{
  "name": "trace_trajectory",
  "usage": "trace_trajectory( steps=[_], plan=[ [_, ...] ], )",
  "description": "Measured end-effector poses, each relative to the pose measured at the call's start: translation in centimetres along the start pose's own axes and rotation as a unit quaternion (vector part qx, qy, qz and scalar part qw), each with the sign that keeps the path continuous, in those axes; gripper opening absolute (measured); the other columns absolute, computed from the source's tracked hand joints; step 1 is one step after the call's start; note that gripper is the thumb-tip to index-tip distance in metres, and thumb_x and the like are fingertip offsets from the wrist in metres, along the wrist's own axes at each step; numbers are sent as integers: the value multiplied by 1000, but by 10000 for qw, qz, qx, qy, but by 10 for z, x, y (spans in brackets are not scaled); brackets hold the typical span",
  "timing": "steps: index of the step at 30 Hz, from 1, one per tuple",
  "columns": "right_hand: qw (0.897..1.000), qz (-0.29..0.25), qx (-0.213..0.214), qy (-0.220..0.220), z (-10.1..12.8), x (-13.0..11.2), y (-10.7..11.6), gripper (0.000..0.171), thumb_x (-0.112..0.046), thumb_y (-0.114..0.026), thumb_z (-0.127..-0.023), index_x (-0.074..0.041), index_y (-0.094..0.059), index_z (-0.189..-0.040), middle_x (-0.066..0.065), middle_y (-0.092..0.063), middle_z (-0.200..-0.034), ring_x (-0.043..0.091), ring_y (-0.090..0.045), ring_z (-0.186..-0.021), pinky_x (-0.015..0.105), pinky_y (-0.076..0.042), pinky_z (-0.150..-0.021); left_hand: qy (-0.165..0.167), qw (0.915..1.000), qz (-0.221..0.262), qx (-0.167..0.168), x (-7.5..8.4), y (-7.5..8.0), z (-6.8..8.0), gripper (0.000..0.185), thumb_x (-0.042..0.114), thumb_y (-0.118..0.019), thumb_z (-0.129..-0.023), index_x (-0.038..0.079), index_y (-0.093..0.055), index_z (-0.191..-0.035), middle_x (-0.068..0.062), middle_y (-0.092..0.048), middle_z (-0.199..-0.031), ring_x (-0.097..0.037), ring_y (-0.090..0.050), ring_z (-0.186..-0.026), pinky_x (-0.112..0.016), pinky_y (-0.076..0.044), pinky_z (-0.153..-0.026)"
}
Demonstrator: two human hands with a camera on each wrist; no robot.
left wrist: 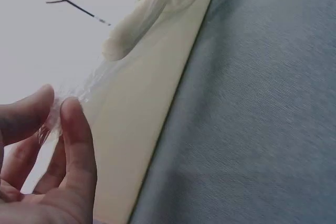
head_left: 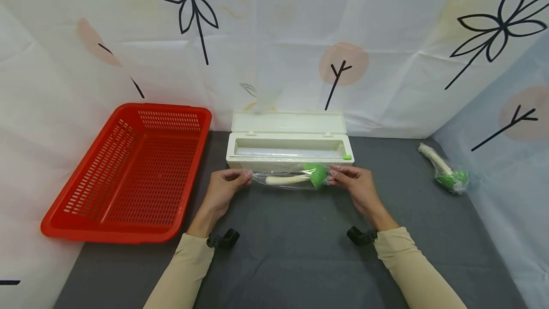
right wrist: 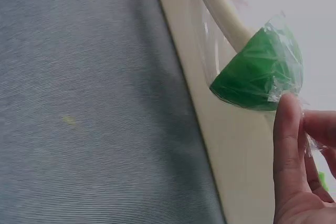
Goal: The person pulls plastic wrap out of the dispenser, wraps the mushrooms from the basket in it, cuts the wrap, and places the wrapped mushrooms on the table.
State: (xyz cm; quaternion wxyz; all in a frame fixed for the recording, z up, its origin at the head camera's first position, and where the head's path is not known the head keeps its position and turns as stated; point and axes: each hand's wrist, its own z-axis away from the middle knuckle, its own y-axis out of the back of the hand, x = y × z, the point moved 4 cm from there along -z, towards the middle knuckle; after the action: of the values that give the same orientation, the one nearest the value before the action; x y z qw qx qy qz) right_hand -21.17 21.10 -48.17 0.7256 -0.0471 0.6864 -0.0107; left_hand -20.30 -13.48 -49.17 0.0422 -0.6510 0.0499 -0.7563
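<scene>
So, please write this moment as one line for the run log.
left hand: pinches wrap end | right hand: pinches other end | wrapped green scoop: held before open wrap box | red basket: left | second wrapped scoop: right

hands: two, left and right, each pinching one end of the same wrap
wrapped toy vegetables: two, white stalk with a green head; one between the hands, the other off at the right edge of the worktop
red baskets: just one, perforated plastic, on the left
cling film dispenser boxes: one, cream-coloured, lid flipped open
worktops: one, dark grey cloth
</scene>
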Motion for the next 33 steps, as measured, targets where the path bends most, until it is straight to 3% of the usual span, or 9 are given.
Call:
trace_trajectory(
  steps=[4, 9, 12, 23, 33],
  plan=[
    [9999, 75, -80, 85, -5, -8, 0, 32, 6, -66, -95, 25, -59, -120, 1, -75, -102, 14, -74, -80, 32, -60, -80, -172, 9991, 306, 248, 12, -4, -7, 25, -2, -72, -92, -16, -69, -113, -4, -74, -85, -12, -71, -77, -30, -59, -80],
    [9995, 130, -91, 258, -13, -19, 2, 33, 6, -65, -96, 28, -56, -119, -1, -75, -100, 13, -73, -78, 31, -60, -78, -32, 9939, 992, 485, 27, -11, -18, 28, -5, -70, -92, -16, -66, -119, -5, -74, -90, -12, -71, -77, -28, -59, -81],
    [9992, 124, -103, 362, -19, -27, 2, 33, 5, -65, -96, 28, -56, -118, 0, -75, -99, 12, -73, -77, 29, -60, -76, 8, 9918, 1152, 556, 34, -13, -24, 29, -5, -69, -93, -15, -66, -120, -5, -74, -92, -12, -71, -78, -29, -59, -82],
    [9965, -77, -192, 809, -41, -61, 1, 34, 4, -65, -96, 27, -56, -120, 4, -75, -95, 12, -74, -78, 27, -59, -77, -435, 9872, 1486, 372, 66, -15, -38, 28, -2, -70, -93, -14, -68, -118, -6, -74, -91, -14, -72, -81, -32, -57, -88],
    [9944, 202, -161, 1023, -42, -88, -3, 19, -2, -69, -96, 10, -72, -110, 1, -76, -92, 13, -72, -76, 26, -59, -73, -847, 9838, 1557, 261, 95, -16, -36, 20, -1, -71, -93, -10, -73, -111, -8, -75, -90, -15, -73, -81, -34, -57, -88]
  ],
)
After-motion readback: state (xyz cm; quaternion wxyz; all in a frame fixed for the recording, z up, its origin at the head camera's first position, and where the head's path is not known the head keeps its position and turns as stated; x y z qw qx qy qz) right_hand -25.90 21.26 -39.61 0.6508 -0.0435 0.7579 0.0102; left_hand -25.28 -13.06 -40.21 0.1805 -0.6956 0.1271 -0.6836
